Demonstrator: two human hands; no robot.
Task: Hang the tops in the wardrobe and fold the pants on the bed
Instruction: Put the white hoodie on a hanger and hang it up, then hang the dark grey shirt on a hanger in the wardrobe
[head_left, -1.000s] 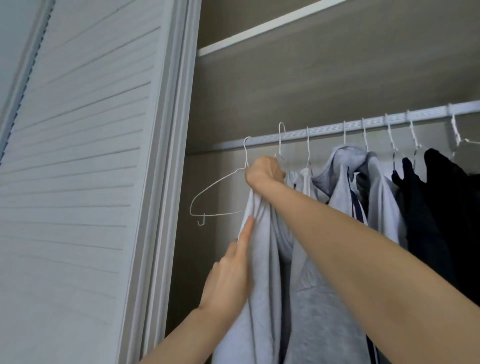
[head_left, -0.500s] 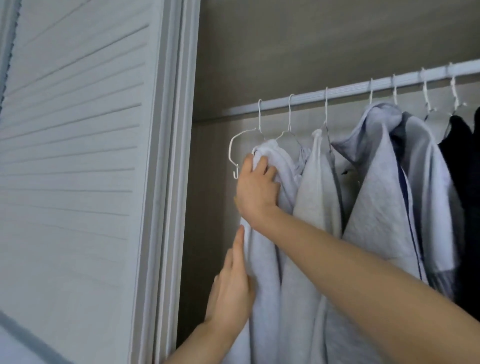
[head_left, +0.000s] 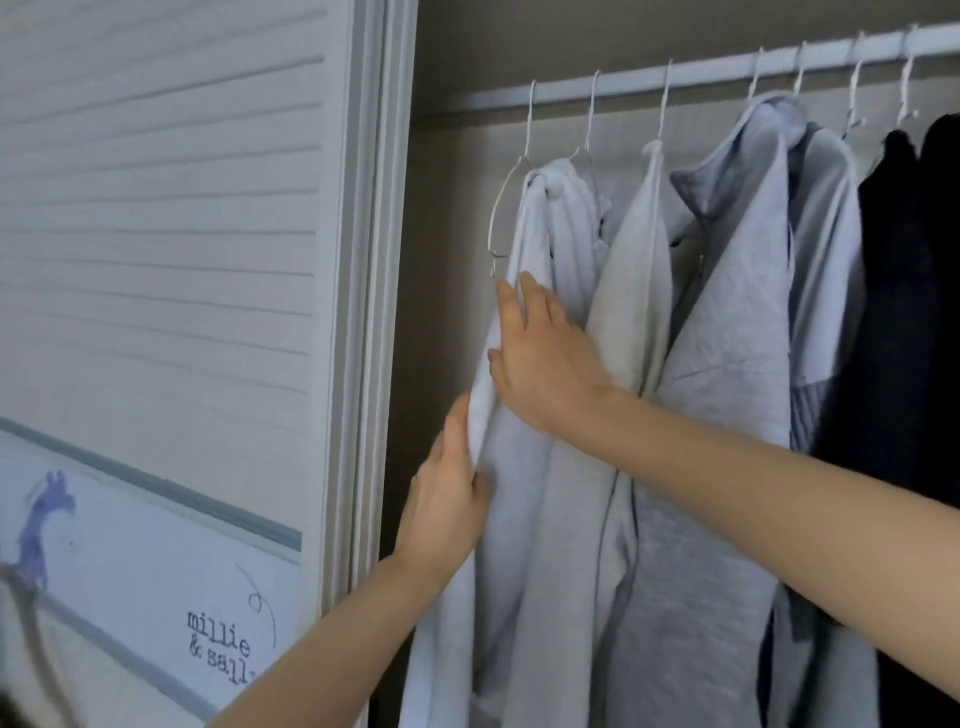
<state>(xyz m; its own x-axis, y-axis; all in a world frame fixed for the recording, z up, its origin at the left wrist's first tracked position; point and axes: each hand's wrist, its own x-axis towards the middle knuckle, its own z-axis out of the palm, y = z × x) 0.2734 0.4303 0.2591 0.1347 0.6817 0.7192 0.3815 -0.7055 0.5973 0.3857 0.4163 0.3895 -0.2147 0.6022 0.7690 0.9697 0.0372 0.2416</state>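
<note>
Right hand lies flat, fingers straight, on the pale top hung at the rail's left end, left hand pinches its edge: smoothing step, next let go, fetch another; half a second ago right hand was up at the hanger.

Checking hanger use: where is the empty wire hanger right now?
Head view, upper middle: the empty hanger hangs leftmost on the rail, beside the light grey top, just above the right hand.
</note>
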